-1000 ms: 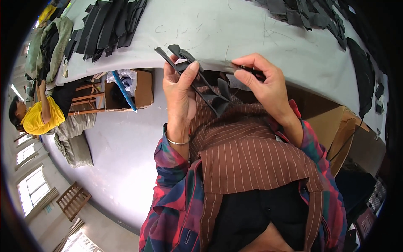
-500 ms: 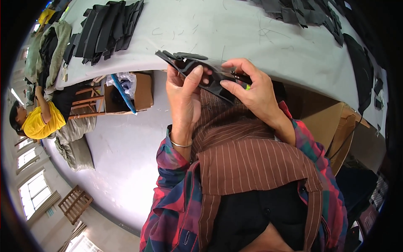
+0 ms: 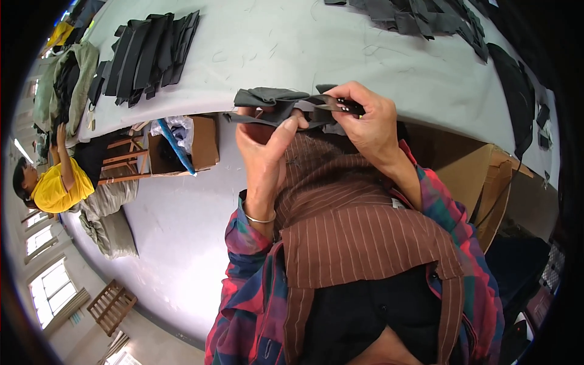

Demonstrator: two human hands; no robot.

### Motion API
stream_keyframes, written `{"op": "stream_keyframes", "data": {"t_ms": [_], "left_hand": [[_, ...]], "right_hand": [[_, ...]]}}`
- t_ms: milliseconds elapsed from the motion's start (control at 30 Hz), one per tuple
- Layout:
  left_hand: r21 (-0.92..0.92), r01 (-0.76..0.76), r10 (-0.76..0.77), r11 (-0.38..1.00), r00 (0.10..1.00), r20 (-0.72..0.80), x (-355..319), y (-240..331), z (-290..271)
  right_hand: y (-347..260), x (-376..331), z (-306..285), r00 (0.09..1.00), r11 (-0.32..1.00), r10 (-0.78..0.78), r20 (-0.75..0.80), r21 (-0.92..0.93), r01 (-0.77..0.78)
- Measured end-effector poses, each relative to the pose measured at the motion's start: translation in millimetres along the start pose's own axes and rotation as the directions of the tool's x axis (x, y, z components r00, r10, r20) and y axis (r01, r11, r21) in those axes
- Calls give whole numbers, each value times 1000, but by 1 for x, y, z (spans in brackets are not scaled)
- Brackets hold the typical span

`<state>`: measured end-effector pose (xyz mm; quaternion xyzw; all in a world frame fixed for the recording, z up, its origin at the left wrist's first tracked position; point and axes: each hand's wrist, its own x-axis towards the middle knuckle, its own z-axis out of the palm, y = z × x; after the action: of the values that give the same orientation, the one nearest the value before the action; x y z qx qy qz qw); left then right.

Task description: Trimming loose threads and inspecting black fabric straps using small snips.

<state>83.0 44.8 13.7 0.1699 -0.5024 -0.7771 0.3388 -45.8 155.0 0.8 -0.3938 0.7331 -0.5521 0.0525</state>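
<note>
Just in front of the table's near edge, my left hand (image 3: 263,146) is closed on a dark grey fabric piece (image 3: 267,97), its thumb pressed against the lower layer. The cloth is folded in loose layers, with a gap between them. My right hand (image 3: 372,125) is closed around small black-handled thread snips (image 3: 350,107), which lie against the right end of the cloth. Fingers and cloth hide most of the snips' blades, and whether they cut anything cannot be seen.
A pale table (image 3: 274,48) bears a row of dark fabric strips (image 3: 146,58) at left and more dark pieces (image 3: 413,18) at far right. Cardboard boxes stand below, one left (image 3: 205,141), one right (image 3: 468,173). A co-worker in yellow (image 3: 64,182) is at the left.
The fabric piece has turned from a slant to nearly level, and its layers have spread apart. My right hand has brought the snips against its right end.
</note>
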Motion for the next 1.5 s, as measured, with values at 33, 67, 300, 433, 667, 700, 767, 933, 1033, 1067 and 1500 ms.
{"op": "stream_keyframes", "data": {"t_ms": [33, 67, 300, 433, 667, 700, 767, 933, 1033, 1067, 1500], "left_hand": [[32, -23, 22, 999, 999, 29, 0, 2, 2], [31, -23, 22, 999, 999, 32, 1, 5, 5], [121, -122, 130, 985, 990, -60, 4, 10, 10], [218, -149, 165, 965, 985, -55, 7, 3, 7], [254, -123, 136, 959, 990, -33, 5, -2, 15], [306, -96, 108, 947, 994, -23, 4, -1, 15], [357, -66, 77, 932, 997, -17, 3, -1, 15], [404, -40, 64, 914, 997, -44, 2, -3, 15], [381, -119, 130, 917, 991, -3, 4, -8, 12], [381, -119, 129, 917, 992, -2, 5, -8, 12], [372, -64, 82, 926, 996, -35, 5, -6, 15]], "right_hand": [[1, 3, -2, 1000, 1000, 0, -3, -2, 0], [1, 6, -5, 999, 1000, 11, 40, 17, -11], [-14, 12, -29, 993, 984, 80, 83, 150, -92], [-14, 8, -38, 988, 998, 29, 153, -54, -21], [-21, 9, -27, 979, 887, -52, 195, -441, 135], [-21, 9, -26, 979, 889, -51, 197, -439, 134], [-23, 9, -25, 976, 858, -42, 214, -493, 145], [-17, 10, -30, 980, 872, -73, 185, -465, 153], [-15, 10, -32, 982, 884, -56, 182, -449, 134], [-15, 9, -32, 980, 888, -34, 194, -444, 119], [-12, 7, -35, 976, 893, -70, 204, -424, 152]]}}
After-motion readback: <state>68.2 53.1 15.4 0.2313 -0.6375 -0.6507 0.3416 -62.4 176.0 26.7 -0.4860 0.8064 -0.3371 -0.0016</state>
